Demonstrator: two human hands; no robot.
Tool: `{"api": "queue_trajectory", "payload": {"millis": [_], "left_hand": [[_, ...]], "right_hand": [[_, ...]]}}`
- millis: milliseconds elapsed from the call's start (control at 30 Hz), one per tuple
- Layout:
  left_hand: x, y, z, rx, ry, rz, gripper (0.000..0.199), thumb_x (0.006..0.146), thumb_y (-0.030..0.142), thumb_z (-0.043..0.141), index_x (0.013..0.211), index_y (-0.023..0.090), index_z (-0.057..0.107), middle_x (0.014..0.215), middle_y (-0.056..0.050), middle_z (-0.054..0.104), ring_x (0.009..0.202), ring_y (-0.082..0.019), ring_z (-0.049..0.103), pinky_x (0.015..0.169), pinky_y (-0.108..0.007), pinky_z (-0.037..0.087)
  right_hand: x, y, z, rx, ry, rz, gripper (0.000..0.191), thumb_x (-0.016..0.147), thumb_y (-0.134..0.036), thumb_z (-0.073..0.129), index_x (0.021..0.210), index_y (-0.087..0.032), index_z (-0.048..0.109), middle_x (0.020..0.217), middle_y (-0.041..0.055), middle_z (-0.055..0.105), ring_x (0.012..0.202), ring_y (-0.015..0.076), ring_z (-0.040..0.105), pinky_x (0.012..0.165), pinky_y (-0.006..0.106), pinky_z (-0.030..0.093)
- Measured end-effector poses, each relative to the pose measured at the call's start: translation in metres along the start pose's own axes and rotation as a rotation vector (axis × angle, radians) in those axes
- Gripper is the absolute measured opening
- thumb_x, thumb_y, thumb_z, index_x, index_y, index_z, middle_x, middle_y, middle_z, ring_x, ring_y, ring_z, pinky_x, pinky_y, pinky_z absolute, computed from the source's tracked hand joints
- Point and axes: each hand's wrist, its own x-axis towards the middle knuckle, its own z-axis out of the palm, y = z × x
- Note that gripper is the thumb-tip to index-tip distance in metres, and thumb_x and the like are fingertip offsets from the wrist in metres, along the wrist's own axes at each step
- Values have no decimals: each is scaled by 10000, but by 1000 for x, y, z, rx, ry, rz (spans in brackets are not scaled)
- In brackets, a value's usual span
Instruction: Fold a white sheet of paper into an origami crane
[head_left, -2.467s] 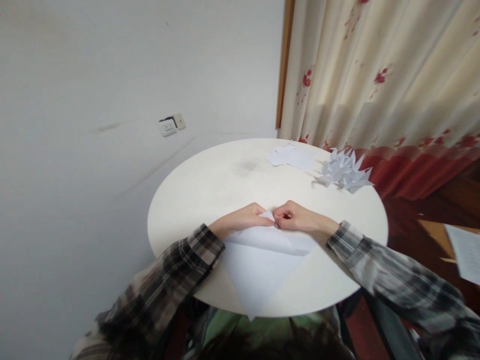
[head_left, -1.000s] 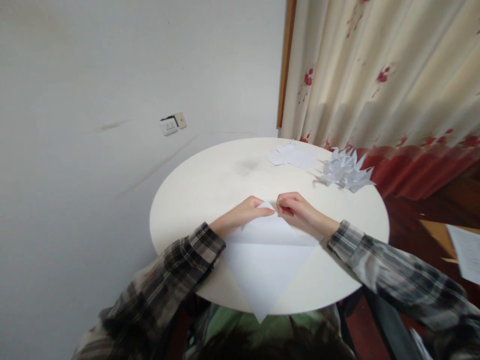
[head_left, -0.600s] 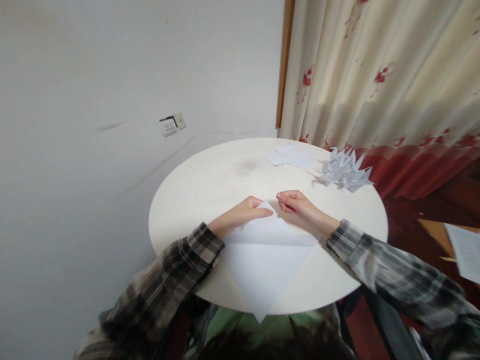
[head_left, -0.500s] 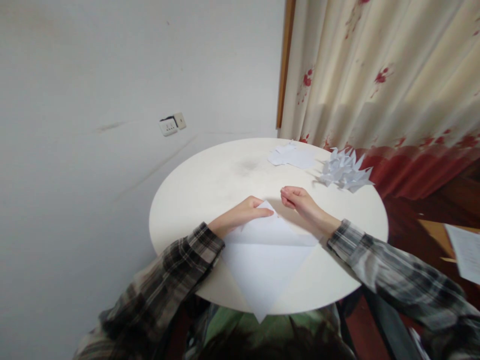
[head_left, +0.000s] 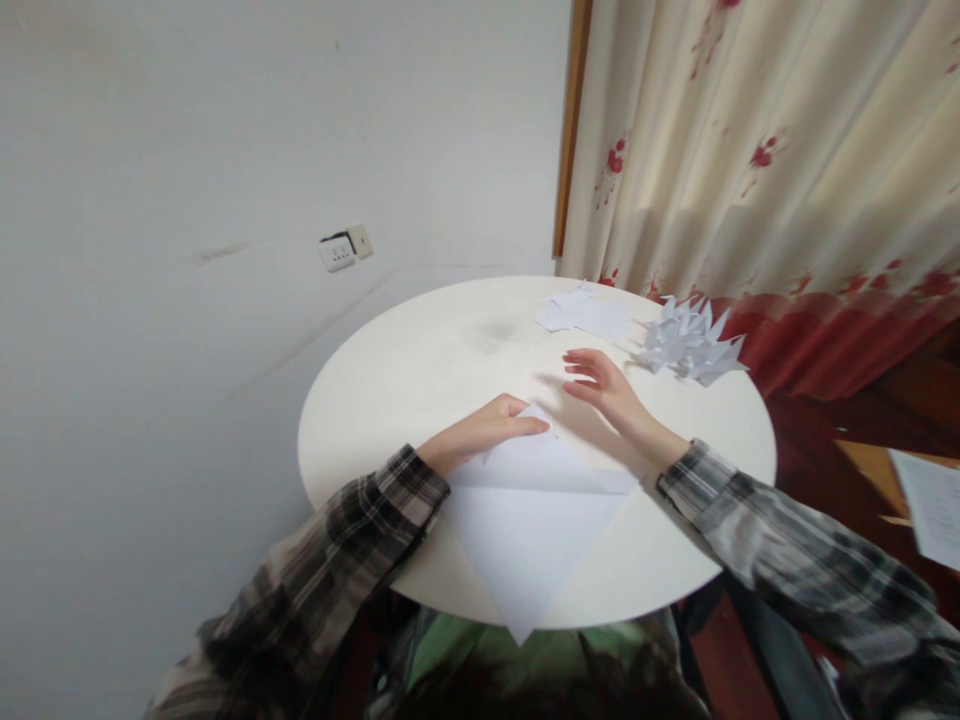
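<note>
As we look down over a round white table point(head_left: 420, 370), we see a large white sheet of paper point(head_left: 525, 545) lying at its near side, turned so that one corner points toward us and pokes past the table's edge. A straight line runs across the sheet from side to side. Our left hand point(head_left: 491, 427) pinches the far corner, its thumb on top; the other fingers are mostly hidden, so we cannot quite tell how they sit underneath. Our right hand point(head_left: 607, 390) is raised, fingers spread and loosely curved, apart from the sheet and just beyond its right edge, casting a shadow on the table. Plaid sleeves point(head_left: 810, 545) cover both arms. Farther back, we find some flat paper pieces point(head_left: 592, 315) and, to their right, a cluster of spiky folded paper shapes point(head_left: 690, 345) near a flowered curtain point(head_left: 720, 150).
</note>
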Motion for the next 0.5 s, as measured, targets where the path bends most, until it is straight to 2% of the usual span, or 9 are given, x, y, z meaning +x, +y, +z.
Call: {"api": "queue_trajectory", "payload": {"millis": [67,133,233,367,500], "left_hand": [[1,0,0,-12,-4,-6,261,731,367,582,688,109,595,580,8,543,487,-78,451,451,-184,303],[3,-1,0,-22,-16,-1,258,728,360,586,676,107,591,573,12,535,488,-77,445,456,-184,308],[6,-2,0,-22,-36,8,255,720,352,590,708,98,615,590,11,540,503,-79,446,461,-182,306],[7,-3,1,5,-60,-20,261,721,350,575,713,95,632,563,21,519,478,-70,414,441,-180,270],[8,-5,0,45,-116,-13,248,723,342,560,675,105,617,527,32,481,458,-64,385,433,-183,248]], "right_hand": [[-3,-6,3,-25,-161,39,201,736,-354,598,776,-164,550,766,29,600,715,129,532,669,265,404],[-7,-13,5,-65,-357,71,298,816,-369,473,621,-151,530,580,8,539,578,109,470,592,253,366],[-13,-19,7,-83,-571,111,306,799,-287,422,536,-151,502,495,-10,479,505,91,404,532,239,318],[-17,-18,8,-58,-669,194,215,750,-240,440,572,-141,508,494,-36,437,473,71,364,483,219,266],[-18,-16,7,-108,-736,198,216,763,-238,453,572,-142,490,489,-54,395,453,57,326,456,207,239]]}}
